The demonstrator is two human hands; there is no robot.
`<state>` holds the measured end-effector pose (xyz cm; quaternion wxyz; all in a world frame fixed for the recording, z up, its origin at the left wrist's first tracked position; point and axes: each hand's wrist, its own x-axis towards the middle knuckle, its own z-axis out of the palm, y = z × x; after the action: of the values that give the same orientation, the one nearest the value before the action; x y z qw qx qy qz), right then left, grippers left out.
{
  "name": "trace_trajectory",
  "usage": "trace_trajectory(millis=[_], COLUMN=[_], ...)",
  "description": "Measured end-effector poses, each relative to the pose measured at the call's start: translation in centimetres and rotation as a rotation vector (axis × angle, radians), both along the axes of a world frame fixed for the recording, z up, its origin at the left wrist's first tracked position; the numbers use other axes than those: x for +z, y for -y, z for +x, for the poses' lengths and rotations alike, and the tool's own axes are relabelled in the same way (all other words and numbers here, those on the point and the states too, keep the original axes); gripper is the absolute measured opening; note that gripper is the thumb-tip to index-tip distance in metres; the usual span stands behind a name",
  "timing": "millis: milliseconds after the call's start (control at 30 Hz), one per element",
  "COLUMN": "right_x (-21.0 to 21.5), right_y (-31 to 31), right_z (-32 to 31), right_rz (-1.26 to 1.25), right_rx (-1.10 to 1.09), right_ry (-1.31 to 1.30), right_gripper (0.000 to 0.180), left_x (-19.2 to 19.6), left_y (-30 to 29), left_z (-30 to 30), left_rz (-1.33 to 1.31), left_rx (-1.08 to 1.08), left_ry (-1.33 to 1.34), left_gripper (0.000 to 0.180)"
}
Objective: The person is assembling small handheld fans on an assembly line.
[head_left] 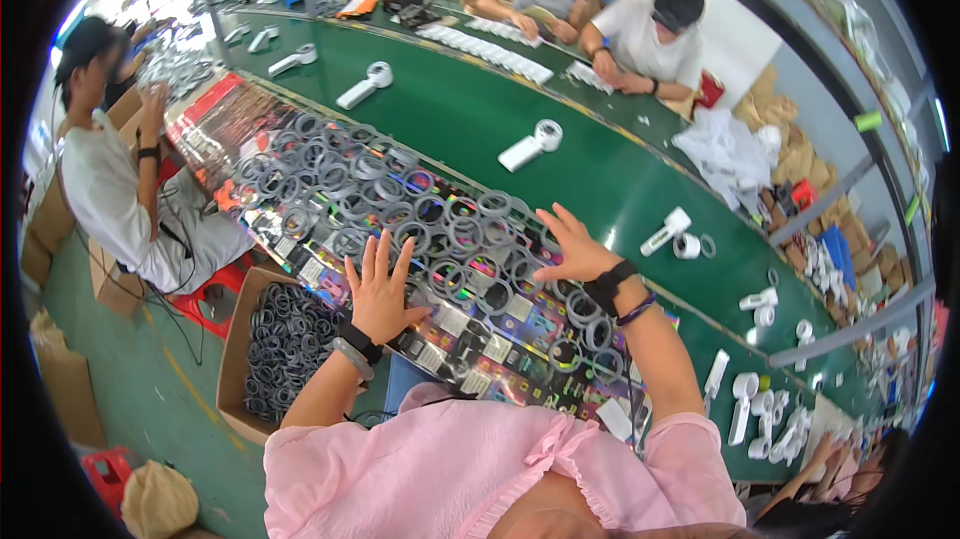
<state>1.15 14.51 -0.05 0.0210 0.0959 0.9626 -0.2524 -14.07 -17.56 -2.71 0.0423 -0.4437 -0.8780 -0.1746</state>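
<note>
Many grey plastic rings [390, 189] lie spread and overlapping on a work surface covered with colourful printed sheets [470, 354]. Over the near edge of the rings, my left hand [378, 297] has its fingers spread, with nothing in it. My right hand [578, 251] is spread at the far right side of the rings, by the belt's edge, also holding nothing. Its fingertips come close to the rings; whether they touch is hard to tell. Each wrist wears a black band.
A cardboard box [236, 364] full of grey rings stands below left. Beyond runs a green conveyor belt [440, 134] carrying white handheld fans [532, 145]. One co-worker [120, 159] sits at the left; two others work across the belt beside rows of white parts [487, 52]. A metal frame [840, 184] rises at right.
</note>
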Motion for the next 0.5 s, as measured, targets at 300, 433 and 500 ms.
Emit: trace_trajectory(millis=[300,433,500], right_x=[-2.2,-4.0,-4.0], right_y=[3.4,4.7,5.8], right_z=[-8.6,-9.8,-10.7], right_rz=[0.029,0.158,0.18], right_rx=[0.12,0.136,0.134], right_ry=[0.078,0.118,0.105], right_gripper=[0.122,0.117,0.115], left_x=[-1.1,-2.6,-2.8], left_y=[4.4,4.8,5.2], left_z=[-7.4,-11.0,-11.7], left_rz=[0.082,0.093,0.069], left_rx=[0.115,0.103,0.128], left_ry=[0.074,0.066,0.088], left_gripper=[0.112,0.115,0.114])
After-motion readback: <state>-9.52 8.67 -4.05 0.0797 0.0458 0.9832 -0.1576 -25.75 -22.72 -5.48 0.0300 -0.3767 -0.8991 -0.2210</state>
